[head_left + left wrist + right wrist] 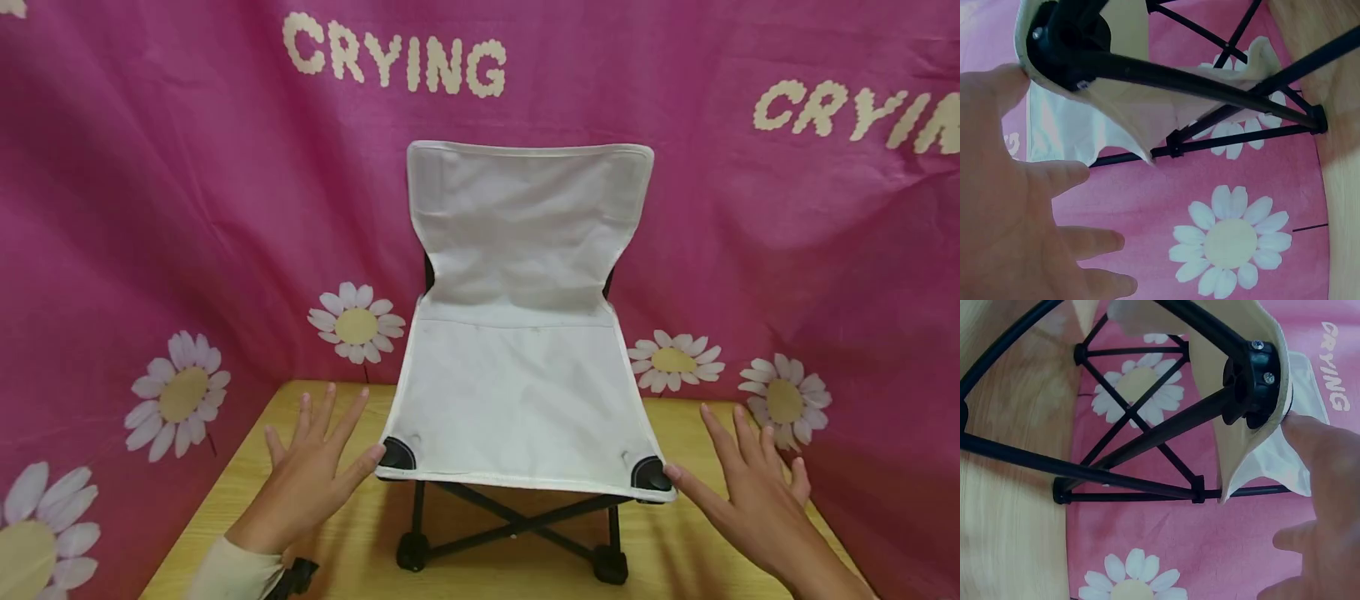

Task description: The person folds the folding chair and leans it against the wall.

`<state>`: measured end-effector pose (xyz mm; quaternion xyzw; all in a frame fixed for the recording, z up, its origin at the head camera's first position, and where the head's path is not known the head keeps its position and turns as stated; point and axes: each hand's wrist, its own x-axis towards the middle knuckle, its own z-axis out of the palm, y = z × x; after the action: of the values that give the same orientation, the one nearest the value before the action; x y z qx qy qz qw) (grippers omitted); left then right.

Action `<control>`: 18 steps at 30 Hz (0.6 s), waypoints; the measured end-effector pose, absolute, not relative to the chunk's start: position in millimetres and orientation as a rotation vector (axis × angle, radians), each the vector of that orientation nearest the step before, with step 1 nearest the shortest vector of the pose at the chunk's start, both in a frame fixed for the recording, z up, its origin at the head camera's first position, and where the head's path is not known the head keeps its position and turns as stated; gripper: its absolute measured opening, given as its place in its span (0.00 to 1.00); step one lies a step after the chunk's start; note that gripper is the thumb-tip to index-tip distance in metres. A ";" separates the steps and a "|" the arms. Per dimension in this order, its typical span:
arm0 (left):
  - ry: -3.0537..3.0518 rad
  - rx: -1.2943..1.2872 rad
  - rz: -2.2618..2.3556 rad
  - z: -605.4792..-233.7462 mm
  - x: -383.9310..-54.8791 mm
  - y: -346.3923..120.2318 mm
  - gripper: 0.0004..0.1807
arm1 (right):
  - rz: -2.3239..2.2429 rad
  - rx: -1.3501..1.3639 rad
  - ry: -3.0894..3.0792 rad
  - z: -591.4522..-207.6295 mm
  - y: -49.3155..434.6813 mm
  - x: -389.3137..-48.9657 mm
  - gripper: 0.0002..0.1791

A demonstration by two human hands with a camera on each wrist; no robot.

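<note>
A small white folding chair (517, 392) stands unfolded on a wooden table, its seat and backrest facing me. Black crossed legs (517, 525) support it; their joints and screws show in both wrist views. At the seat's front left corner, my left hand (303, 475) has its fingers spread, the thumb tip right at the black corner cap (397, 454). My right hand (757, 500) is spread likewise at the front right corner, its thumb tip at the other black cap (651, 475). Neither hand curls round anything.
Pink cloth (187, 208) printed with daisies and lettering hangs behind the chair and along both sides. The pale wooden tabletop (247, 467) reaches back to the cloth. A small black object (294, 577) shows beside my left sleeve (232, 571).
</note>
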<state>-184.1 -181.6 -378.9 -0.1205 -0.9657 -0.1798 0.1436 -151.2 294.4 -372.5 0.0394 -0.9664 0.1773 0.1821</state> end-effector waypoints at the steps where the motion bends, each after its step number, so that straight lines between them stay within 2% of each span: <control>1: -2.785 -0.353 -0.524 -379.0 -182.9 -181.3 0.38 | 0.510 0.120 -2.730 -372.8 293.7 -151.7 0.47; 18: -2.649 -0.536 -0.577 -382.4 -171.4 -162.9 0.37 | 0.628 0.250 -2.761 -372.4 275.1 -138.1 0.41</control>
<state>-171.4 -162.9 -382.4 -0.1904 -0.9415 -0.2049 0.1881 -138.1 275.1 -372.4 0.0870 -0.9605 0.2184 0.1491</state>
